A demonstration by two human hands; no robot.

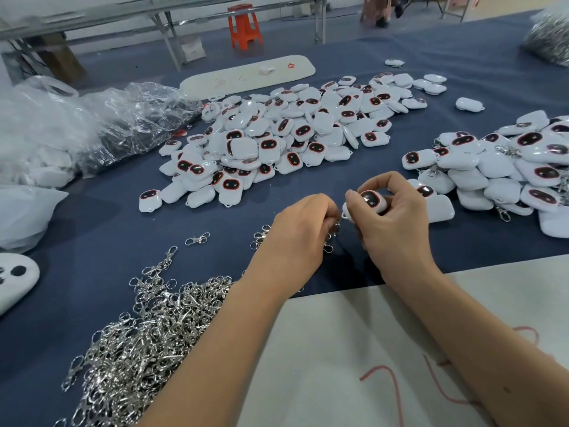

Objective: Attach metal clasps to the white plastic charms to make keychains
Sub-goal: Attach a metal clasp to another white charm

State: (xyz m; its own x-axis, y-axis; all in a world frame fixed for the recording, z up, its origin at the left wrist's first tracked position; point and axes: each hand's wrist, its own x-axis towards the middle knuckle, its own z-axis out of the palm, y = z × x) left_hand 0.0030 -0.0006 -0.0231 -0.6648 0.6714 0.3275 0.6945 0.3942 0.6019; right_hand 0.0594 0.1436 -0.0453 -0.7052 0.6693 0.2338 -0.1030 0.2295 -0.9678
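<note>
Above a blue surface [101,217], the right hand [397,220] grips a white charm [371,201] while the left hand [303,229] pinches a metal clasp [337,224] against its loop.

Left hand [303,224] fingers curled, pinching — right hand [391,211] fingers curled, gripping; forearms converging.

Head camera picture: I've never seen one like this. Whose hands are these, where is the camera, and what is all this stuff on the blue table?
No machine here: a person wears the camera on the head, looking down at their own hands. The right hand holds a white charm with a dark face. The left hand pinches a metal clasp at the charm's loop. On the blue table lie a clasp heap, a pile of bare charms, and, to the right, a charm pile, some with clasps attached.
</note>
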